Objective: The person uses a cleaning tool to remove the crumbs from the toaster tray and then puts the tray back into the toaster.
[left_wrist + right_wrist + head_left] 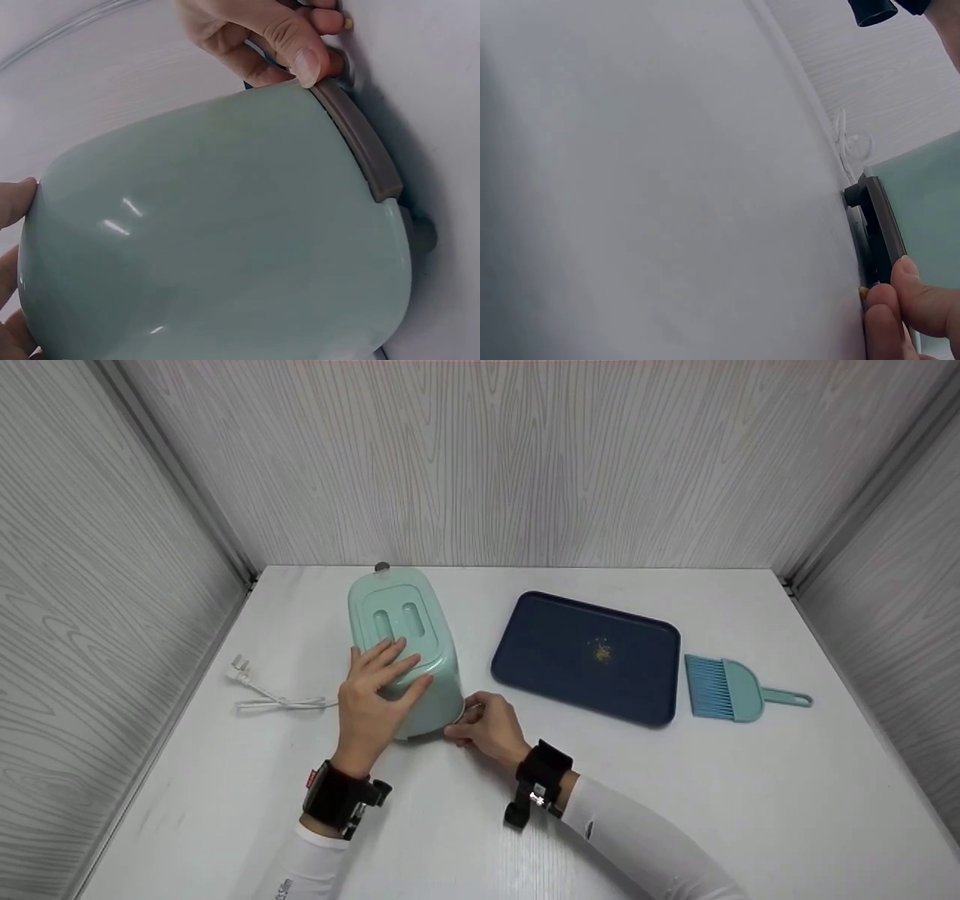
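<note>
A mint-green toaster [431, 641] stands on the table, its narrow end facing me, with two oval recesses in its top. My left hand [371, 701] lies over the near part of the top with fingers spread; the left wrist view catches its fingertips at the toaster's edge. Low at the near right corner, my right hand [491, 724] pinches the end of a brown strip [364, 142] along the toaster's base. In the right wrist view its thumb [911, 281] presses the strip's outer side while curled fingers sit close to the tabletop. The underside is mostly hidden.
Right of the toaster lies a dark blue tray [555, 652] with a small patch of yellowish crumbs [601, 650]. Beyond it rests a teal brush [742, 690]. A white power cord [285, 703] with its plug lies left. Walls enclose the table's back and sides.
</note>
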`<state>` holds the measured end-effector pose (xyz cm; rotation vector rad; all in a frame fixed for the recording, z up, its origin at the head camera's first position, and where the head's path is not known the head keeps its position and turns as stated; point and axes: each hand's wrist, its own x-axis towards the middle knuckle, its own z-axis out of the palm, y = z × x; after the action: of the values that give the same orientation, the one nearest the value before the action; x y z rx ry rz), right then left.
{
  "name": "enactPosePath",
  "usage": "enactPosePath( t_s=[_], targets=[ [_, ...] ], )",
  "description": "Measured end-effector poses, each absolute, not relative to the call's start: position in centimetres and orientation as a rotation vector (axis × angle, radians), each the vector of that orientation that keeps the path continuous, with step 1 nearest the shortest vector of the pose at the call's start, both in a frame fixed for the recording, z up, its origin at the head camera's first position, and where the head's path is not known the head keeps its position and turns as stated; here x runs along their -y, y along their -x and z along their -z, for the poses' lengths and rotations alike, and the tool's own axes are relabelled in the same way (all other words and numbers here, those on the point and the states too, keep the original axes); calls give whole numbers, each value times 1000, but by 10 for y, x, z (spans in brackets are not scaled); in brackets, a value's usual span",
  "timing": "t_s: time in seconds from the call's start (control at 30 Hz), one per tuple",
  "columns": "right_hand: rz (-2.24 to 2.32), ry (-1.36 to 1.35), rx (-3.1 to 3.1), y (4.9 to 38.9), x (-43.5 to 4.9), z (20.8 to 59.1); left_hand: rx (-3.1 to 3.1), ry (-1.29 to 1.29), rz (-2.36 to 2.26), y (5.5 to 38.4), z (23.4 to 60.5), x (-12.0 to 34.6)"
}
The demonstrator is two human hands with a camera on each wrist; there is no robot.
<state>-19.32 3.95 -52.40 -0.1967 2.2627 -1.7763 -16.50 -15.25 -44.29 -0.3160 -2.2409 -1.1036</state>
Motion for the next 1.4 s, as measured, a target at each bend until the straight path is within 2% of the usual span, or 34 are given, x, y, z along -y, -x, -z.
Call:
enactPosePath(
  t_s=[0.87,1.4],
  targets=[
    [1774,217,-2318,192,-38,525,2244,321,1089,165,442,152],
    [1821,164,-2122,194,-44,522,2239,345,1131,165,445,155]
  ],
)
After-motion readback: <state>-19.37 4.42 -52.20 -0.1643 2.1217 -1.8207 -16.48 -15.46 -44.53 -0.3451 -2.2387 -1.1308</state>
